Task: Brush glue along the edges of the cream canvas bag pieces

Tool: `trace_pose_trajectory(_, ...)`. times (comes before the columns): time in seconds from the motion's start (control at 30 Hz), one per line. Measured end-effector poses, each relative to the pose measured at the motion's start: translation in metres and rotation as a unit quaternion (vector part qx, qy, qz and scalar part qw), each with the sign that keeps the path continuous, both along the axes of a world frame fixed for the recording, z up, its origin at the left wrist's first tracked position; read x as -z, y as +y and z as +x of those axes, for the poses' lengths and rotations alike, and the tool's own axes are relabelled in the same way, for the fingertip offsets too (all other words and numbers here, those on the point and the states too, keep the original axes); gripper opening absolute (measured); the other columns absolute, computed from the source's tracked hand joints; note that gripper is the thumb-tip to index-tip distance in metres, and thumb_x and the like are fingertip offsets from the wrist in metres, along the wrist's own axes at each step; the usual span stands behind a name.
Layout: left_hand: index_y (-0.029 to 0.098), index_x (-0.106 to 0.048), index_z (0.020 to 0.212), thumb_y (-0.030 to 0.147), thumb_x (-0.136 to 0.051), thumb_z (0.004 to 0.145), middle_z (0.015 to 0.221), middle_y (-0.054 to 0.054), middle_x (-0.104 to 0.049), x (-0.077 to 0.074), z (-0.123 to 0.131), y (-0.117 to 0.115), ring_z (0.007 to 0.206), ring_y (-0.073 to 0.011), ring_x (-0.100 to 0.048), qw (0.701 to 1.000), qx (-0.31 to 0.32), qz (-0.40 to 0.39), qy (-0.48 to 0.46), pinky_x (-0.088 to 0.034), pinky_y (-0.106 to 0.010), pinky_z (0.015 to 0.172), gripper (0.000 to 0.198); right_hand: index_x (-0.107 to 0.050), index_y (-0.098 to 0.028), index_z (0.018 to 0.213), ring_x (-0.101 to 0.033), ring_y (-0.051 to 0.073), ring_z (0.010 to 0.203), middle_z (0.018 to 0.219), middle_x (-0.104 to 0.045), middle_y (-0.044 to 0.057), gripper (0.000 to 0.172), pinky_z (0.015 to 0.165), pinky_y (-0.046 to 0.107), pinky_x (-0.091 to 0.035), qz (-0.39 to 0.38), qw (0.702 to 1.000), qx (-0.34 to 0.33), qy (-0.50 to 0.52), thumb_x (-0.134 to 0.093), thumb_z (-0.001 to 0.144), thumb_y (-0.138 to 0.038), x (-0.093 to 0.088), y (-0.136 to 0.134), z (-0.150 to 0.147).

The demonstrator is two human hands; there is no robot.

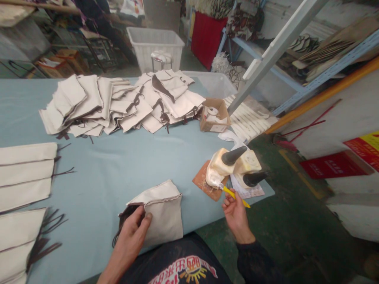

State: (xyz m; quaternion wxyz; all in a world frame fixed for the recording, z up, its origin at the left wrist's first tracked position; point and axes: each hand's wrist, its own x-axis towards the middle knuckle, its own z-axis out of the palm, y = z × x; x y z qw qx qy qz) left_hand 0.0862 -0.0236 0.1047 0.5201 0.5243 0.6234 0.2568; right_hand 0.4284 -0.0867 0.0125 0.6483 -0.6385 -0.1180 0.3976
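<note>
My left hand (134, 227) grips the dark-lined open edge of a cream fabric pouch (166, 217) lying at the table's near edge. Its thumb is on the outside and the other fingers reach in at the opening. Between the fingers and thumb of my right hand (235, 215) is a yellow-handled brush (229, 192), tilted. The brush's pale end meets the opening of a cream plastic glue container (217, 167), which has a dark cone on it. Under that container lies a brown board (203, 181). Beside it stands a second container (250, 161) with another dark cone.
A heap of cream pouches (89, 102) with dark ties covers the far side of the blue table (97, 161). Overlapping rows of pouches (23, 171) lie at left. A small cardboard box (213, 125) and a slanted metal post (251, 83) stand at the far right.
</note>
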Motion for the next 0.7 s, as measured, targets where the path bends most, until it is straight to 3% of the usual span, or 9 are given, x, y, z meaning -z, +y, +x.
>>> trace_pose_trajectory(0.17,0.02,-0.071,0.085,0.058,-0.067,0.079,0.078,-0.004,-0.072,0.002,0.002,0.0,0.079,-0.0244,-0.066,1.0,0.001,-0.001,0.0,-0.058,-0.031,0.075,0.038,-0.062,-0.019,0.106,-0.049,0.012,0.052,0.077,-0.069,-0.001,0.053,0.05,0.025,-0.042,-0.031,0.991,0.019,-0.126,-0.065,0.087,-0.069,0.012,0.007,-0.002)
trace_pose_trajectory(0.33,0.021,-0.069,0.082,0.056,-0.066,0.081,0.074,-0.002,-0.068,0.004,0.001,0.001,0.076,-0.023,-0.064,1.0,0.009,-0.004,0.002,-0.057,-0.03,0.072,0.036,-0.066,-0.019,0.101,-0.051,0.015,0.057,0.082,-0.071,0.003,0.047,0.054,0.03,-0.044,-0.052,0.977,-0.021,-0.207,-0.066,0.088,-0.064,0.012,-0.009,-0.002)
trace_pose_trajectory(0.53,0.021,-0.066,0.077,0.056,-0.064,0.081,0.073,-0.002,-0.066,0.007,-0.004,0.003,0.074,-0.0228,-0.062,1.0,0.012,-0.001,0.013,-0.054,-0.03,0.069,0.035,-0.067,-0.019,0.095,-0.051,0.014,0.054,0.076,-0.07,0.002,0.046,0.053,0.029,-0.044,-0.061,0.971,0.014,-0.229,-0.069,0.087,-0.064,-0.013,-0.042,-0.002)
trace_pose_trajectory(0.7,0.02,-0.068,0.085,0.051,-0.06,0.082,0.084,-0.004,-0.072,-0.001,-0.004,0.004,0.082,-0.0236,-0.065,1.0,0.007,-0.002,0.008,-0.053,-0.031,0.076,0.032,-0.064,-0.02,0.101,-0.054,0.013,0.053,0.072,-0.068,-0.001,0.044,0.05,0.025,-0.046,-0.029,0.986,0.067,-0.148,-0.066,0.088,-0.061,-0.045,-0.022,-0.017)
